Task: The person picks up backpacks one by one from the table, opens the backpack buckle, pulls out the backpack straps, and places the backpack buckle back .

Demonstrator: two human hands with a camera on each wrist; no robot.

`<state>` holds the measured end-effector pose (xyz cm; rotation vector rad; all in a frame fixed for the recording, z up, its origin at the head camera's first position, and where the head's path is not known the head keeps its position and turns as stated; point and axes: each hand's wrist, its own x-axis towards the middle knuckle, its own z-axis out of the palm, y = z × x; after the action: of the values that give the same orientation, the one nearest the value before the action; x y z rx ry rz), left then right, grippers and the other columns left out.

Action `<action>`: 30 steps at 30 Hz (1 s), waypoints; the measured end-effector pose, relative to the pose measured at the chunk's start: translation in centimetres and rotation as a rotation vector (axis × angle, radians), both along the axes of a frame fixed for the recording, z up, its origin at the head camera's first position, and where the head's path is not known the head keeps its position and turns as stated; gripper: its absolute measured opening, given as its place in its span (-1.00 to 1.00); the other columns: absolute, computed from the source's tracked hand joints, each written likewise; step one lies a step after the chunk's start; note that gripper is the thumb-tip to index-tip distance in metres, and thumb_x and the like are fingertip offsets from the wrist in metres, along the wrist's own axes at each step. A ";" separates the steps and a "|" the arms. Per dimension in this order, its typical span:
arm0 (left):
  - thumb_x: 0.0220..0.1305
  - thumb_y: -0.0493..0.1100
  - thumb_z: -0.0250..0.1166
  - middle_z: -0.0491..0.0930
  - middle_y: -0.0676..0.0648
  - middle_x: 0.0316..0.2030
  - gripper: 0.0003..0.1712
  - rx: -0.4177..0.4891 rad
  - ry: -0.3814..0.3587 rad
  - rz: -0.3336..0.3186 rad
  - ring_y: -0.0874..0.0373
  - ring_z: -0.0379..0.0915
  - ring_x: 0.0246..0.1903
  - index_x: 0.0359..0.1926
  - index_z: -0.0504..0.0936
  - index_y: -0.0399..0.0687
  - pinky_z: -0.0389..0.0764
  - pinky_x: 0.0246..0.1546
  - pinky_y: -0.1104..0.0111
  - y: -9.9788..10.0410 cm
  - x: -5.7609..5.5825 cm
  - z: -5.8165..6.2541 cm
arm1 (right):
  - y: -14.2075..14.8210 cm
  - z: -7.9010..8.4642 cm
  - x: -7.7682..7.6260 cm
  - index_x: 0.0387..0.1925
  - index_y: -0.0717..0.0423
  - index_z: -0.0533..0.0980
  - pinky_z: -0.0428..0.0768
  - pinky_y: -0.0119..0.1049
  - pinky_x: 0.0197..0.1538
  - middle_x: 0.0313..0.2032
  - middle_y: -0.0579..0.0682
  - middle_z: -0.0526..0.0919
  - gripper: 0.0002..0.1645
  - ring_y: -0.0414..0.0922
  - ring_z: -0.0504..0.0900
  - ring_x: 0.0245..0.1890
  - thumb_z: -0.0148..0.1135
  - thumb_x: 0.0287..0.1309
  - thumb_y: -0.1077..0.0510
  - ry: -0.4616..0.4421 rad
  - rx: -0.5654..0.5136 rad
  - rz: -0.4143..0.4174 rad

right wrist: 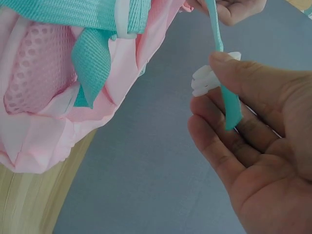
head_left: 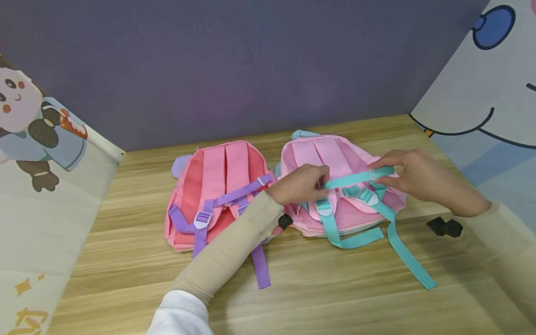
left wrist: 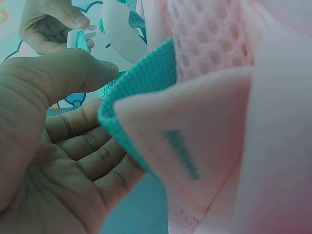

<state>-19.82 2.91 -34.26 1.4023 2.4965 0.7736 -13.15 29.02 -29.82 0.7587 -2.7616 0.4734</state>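
Observation:
A light pink backpack (head_left: 339,153) lies with its shoulder straps up on the wooden table. Across it runs a teal webbing strap (head_left: 349,179), stretched between both hands. My left hand (head_left: 303,183) pinches the strap near the pack's left side. In the left wrist view, teal webbing (left wrist: 141,78) loops out from a stitched pink tab beside the thumb. My right hand (head_left: 414,174) pinches the other end between thumb and fingers. There, a white pronged plastic buckle (right wrist: 207,80) sits on the strap in the right wrist view.
A coral-pink backpack (head_left: 213,172) with purple straps lies to the left, under the left forearm. Loose teal strap ends (head_left: 408,256) trail towards the table's front. A dark panel (head_left: 251,70) stands behind, and cartoon-printed panels flank both sides.

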 end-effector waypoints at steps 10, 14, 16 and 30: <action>0.18 -0.20 0.29 0.46 0.04 -0.53 -0.85 -0.009 -0.006 0.020 0.27 0.31 -0.52 -0.31 0.47 -0.11 0.35 -0.45 0.52 -0.2 0.1 0.0 | 0.6 -0.2 -0.4 -0.20 0.01 0.68 0.51 -0.23 -0.38 -0.20 -0.01 0.67 -0.53 -0.11 0.60 -0.34 0.58 -0.30 0.28 -0.071 -0.002 -0.041; 0.19 -0.20 0.29 0.47 0.04 -0.52 -0.86 -0.013 -0.013 0.036 0.27 0.32 -0.52 -0.31 0.48 -0.10 0.35 -0.45 0.53 -0.2 0.2 -0.1 | 0.9 -0.4 -0.7 -0.19 0.02 0.68 0.51 -0.20 -0.37 -0.17 0.05 0.67 -0.56 -0.07 0.59 -0.33 0.56 -0.25 0.27 -0.123 0.021 -0.064; 0.20 -0.20 0.28 0.50 0.02 -0.47 -0.87 -0.027 -0.012 0.047 0.26 0.34 -0.48 -0.26 0.51 -0.11 0.37 -0.40 0.54 -0.2 0.3 -0.2 | 1.2 -0.6 -1.0 -0.19 0.04 0.68 0.53 -0.16 -0.35 -0.16 0.09 0.66 -0.56 -0.03 0.61 -0.30 0.55 -0.25 0.27 -0.141 0.026 -0.062; 0.29 -0.09 0.20 0.50 -0.04 -0.04 -0.62 -0.016 0.091 0.097 0.20 0.43 -0.14 0.07 0.49 -0.16 0.40 -0.08 0.47 -3.3 1.8 3.5 | 4.0 -3.6 -2.9 -0.02 0.18 0.59 0.55 0.00 -0.17 -0.09 0.15 0.62 -0.57 0.10 0.57 -0.15 0.38 -0.01 0.33 -0.483 0.082 -0.063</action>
<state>-18.00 -0.39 -30.81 1.3486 2.6510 0.7214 -16.05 32.98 -33.42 0.6399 -3.2577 0.6015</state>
